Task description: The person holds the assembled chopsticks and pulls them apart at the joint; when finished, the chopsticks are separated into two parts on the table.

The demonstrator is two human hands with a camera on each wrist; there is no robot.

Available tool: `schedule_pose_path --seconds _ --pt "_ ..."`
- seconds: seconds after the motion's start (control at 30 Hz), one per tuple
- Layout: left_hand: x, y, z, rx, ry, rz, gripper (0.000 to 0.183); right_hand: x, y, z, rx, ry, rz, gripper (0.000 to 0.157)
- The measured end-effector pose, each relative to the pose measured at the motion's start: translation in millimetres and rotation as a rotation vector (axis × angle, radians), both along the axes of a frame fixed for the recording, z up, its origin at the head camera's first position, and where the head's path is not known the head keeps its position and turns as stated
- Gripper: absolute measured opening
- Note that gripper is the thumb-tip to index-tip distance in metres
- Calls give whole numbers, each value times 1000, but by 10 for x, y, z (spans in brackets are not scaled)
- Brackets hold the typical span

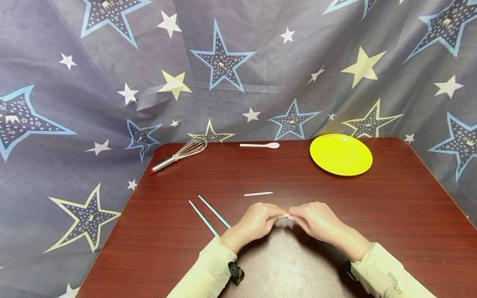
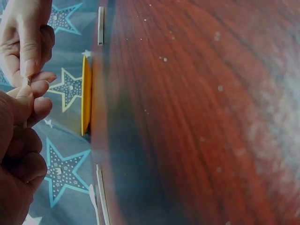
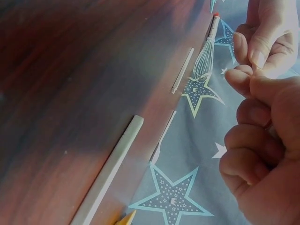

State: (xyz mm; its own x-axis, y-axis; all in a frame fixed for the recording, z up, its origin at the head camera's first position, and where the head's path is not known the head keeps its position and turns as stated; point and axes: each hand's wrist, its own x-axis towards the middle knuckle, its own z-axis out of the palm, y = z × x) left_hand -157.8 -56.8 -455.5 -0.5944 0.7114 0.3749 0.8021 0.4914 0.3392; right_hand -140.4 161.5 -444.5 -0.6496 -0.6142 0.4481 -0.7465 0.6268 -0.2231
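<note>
Just over the table's middle, my left hand (image 1: 255,221) and right hand (image 1: 316,219) meet at the fingertips. Between them they pinch a thin pale stick (image 2: 26,82), mostly hidden by the fingers. Thumb and forefinger of each hand close on it; the right hand's other fingers (image 3: 246,154) are curled in. On the table beyond the hands lies a slim white stick (image 1: 258,193). Another pale stick (image 3: 108,173) lies near the right hand in the right wrist view; the head view does not show it plainly.
Two light-blue chopsticks (image 1: 203,218) lie left of the left wrist. At the table's back are a whisk (image 1: 182,153) with a red-tipped handle, a white spoon (image 1: 261,145) and a yellow plate (image 1: 340,155). A star-patterned cloth (image 1: 223,103) hangs behind the table (image 1: 402,215).
</note>
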Motion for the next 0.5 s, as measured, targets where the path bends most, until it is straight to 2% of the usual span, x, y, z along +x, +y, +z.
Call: schedule_pose_path --seconds 0.27,0.5 --pt "19 33 41 -100 32 56 17 10 -26 -19 71 -49 -37 28" --pt "15 33 26 -51 82 80 15 7 -42 -60 62 -12 -61 27"
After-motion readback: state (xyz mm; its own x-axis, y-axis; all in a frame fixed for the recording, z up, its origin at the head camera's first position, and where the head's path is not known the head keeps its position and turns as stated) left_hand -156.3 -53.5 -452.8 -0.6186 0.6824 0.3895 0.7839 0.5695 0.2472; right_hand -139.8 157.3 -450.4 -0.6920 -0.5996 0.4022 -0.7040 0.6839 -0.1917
